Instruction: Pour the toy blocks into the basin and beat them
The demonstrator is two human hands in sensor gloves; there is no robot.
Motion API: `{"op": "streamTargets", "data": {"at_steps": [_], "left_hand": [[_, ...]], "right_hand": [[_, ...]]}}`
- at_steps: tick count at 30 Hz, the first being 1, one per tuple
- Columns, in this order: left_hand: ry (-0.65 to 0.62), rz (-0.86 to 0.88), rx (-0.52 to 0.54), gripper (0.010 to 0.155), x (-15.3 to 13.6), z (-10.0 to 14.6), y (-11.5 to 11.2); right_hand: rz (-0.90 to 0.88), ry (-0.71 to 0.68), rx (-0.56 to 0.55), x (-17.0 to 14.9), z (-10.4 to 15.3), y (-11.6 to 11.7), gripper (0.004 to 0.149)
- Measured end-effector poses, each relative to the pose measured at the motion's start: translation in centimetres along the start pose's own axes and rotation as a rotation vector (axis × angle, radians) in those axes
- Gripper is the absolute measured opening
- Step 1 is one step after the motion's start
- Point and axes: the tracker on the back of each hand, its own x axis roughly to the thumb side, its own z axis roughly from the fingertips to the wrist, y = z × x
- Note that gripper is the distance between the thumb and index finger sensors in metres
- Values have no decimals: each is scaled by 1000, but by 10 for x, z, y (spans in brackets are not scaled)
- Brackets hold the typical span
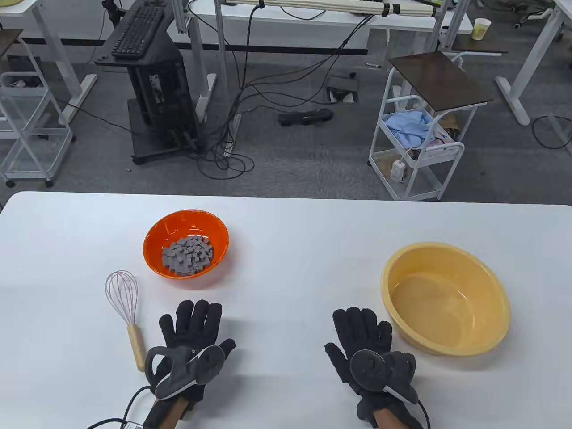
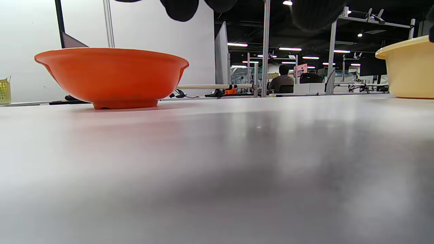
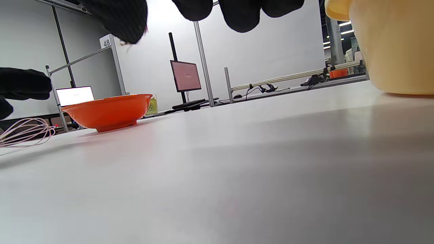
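An orange bowl [image 1: 154,237] [image 2: 112,76] [image 3: 106,110] holds a heap of small grey toy blocks [image 1: 187,255] at the table's left middle. The yellow basin [image 1: 496,321] [image 2: 408,69] [image 3: 396,47] stands empty at the right. A whisk [image 1: 125,304] [image 3: 23,132] with a wooden handle lies near the front left. My left hand [image 1: 192,328] lies flat on the table just right of the whisk, fingers spread, holding nothing. My right hand [image 1: 362,335] lies flat too, just left of the basin, touching nothing else.
The white table [image 1: 286,232] reaches to a far edge beyond the bowl. Behind it on the floor are a black stand with a keyboard [image 1: 138,31], cables, and a white cart [image 1: 420,147]. A cable runs from my left wrist off the front edge.
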Motion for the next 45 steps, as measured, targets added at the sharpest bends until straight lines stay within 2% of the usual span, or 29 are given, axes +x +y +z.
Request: {"op": "streamTargets", "data": {"at_steps": [16,31,38,42,45], "left_hand": [[44,15,89,77,-6,9,17],[129,66,187,73,-21,15,24],[129,53,178,73,-17,15,23],[128,53,175,73,-15,15,22],[126,52,173,73,-15,15,22]], "right_hand": [[-65,23,-45,-2,7,-11,68],[-56,13,-106,1,10,-24,67],[-52,84,-204,-14,16,-43,66],[3,171,-316,-27,22,-60,64],[33,312,-398,-47,29,-72,63]]}}
